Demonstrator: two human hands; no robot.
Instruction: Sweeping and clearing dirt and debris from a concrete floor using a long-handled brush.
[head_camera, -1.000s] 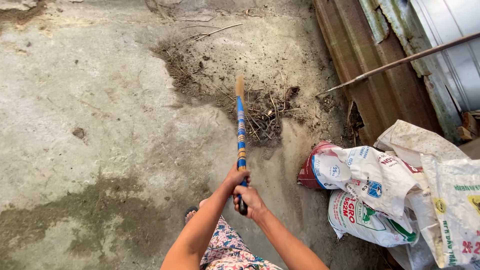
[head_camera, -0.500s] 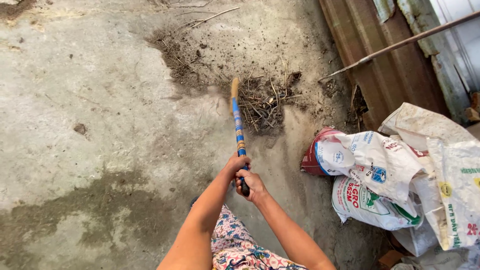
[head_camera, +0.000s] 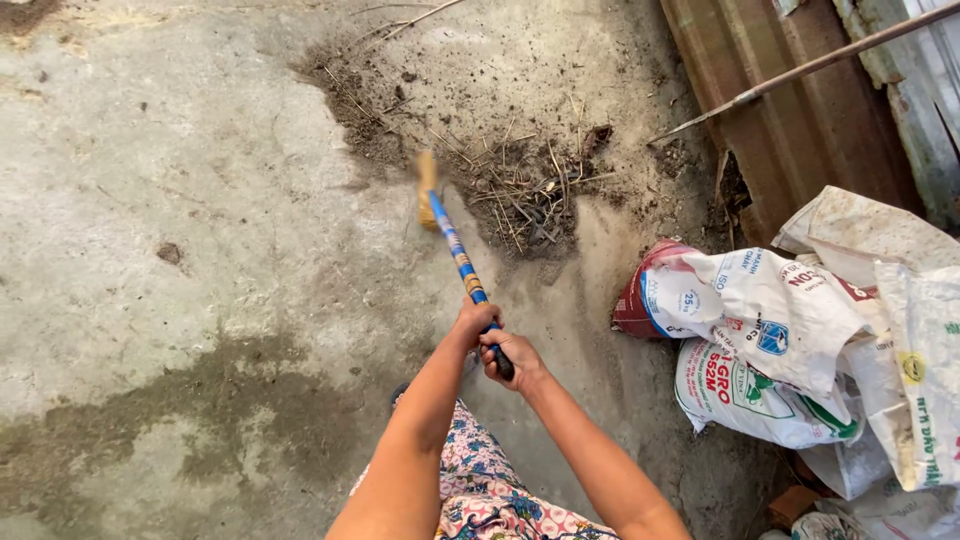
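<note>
Both hands, left hand (head_camera: 473, 322) above right hand (head_camera: 510, 357), are clenched around the broom (head_camera: 455, 255) handle's near end. Its long axis slants up-left, bristles on the concrete floor (head_camera: 180, 200) beside the twig pile (head_camera: 525, 195).

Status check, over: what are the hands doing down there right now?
Left hand and right hand both gripping blue-banded broom handle. Straw broom head left of dry twig-and-dirt pile. White woven sacks to right, apart.

The broom head (head_camera: 428, 190) is motion-blurred, and the white sacks (head_camera: 800, 340) run off the right edge.
</note>
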